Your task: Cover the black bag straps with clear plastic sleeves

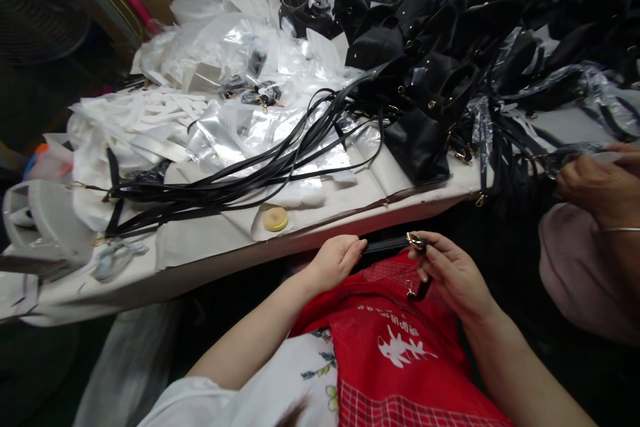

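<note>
A black strap (pixel 387 245) with a gold metal clasp (pixel 416 241) runs between my two hands, held over my lap and a red apron (pixel 395 347). My left hand (pixel 336 260) is closed on the strap's left end. My right hand (pixel 447 273) pinches the clasp end, and a second small clasp (pixel 414 291) hangs under its fingers. A bundle of long black straps (pixel 240 177) lies across the white table (pixel 210 247) just beyond my hands.
A pile of black handbags (pixel 450 47) covers the table's far right. Clear plastic bags (pixel 240 60) and white paper strips (pixel 150 113) lie at the left. A small yellow round object (pixel 275 219) sits near the table edge. Another person's hands (pixel 600 187) work at the right.
</note>
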### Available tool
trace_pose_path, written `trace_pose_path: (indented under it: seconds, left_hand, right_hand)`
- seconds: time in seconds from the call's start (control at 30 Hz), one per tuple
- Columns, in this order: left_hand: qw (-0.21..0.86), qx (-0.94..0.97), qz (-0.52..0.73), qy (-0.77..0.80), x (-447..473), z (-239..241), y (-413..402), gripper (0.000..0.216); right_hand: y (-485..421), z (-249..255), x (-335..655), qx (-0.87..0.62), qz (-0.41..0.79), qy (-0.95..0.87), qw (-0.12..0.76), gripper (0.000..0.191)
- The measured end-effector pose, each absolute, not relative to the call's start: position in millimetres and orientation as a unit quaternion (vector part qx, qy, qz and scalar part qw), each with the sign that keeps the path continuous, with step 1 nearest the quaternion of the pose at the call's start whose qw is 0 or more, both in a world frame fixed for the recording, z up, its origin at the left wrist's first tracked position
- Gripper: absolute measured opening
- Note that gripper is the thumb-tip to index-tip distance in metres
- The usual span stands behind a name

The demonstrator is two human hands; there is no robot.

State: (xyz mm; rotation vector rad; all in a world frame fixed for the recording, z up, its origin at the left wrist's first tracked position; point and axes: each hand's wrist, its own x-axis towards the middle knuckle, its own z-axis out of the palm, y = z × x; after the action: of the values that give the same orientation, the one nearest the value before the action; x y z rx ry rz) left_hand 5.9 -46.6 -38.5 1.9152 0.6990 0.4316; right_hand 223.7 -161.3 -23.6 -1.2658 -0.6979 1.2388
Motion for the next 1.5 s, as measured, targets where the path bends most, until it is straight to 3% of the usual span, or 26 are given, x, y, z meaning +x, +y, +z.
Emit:
trace_pose_path:
  seconds: [0.17, 0.3, 0.47, 0.6, 0.9, 1.2, 1.5]
  left_hand:
    - [0.536, 0.765, 0.193, 0.3, 7.8, -44.8, -51.3, 0.054]
    - [0.583, 0.719, 0.21, 0.315, 7.9, -45.6, -54.9, 0.058]
    - [0.627, 0.677, 0.218, 0.319, 16.0, -43.2, -61.9, 0.059]
    - [0.644, 0.661, 0.223, 0.313, 23.9, -39.9, -64.7, 0.059]
    - [0.655, 0.651, 0.222, 0.314, 26.0, -41.2, -65.1, 0.061]
    - [0.652, 0.646, 0.253, 0.307, 31.3, -42.9, -65.6, 0.064]
    - [0.507, 0.746, 0.296, 0.314, 28.9, -29.2, -61.0, 0.059]
  right_hand:
    - [-156.8, -19.7, 216.2, -0.52, 0.539, -0.299, 0.591, 0.022]
    - [-152.1, -14.3, 214.6, -0.589, 0.389, -0.37, 0.603, 0.021]
    - [-146.8, -16.0, 215.1, -0.69, 0.207, -0.486, 0.495, 0.036]
    - [-144.4, -16.7, 212.8, -0.69, 0.117, -0.56, 0.444, 0.039]
    - [-141.4, -7.8, 209.7, -0.705, 0.168, -0.5, 0.475, 0.028]
    - [-136.4, -12.8, 196.5, -0.655, 0.128, -0.635, 0.389, 0.044]
    - [-129.4, -19.3, 171.7, -0.591, 0.25, -0.677, 0.36, 0.039]
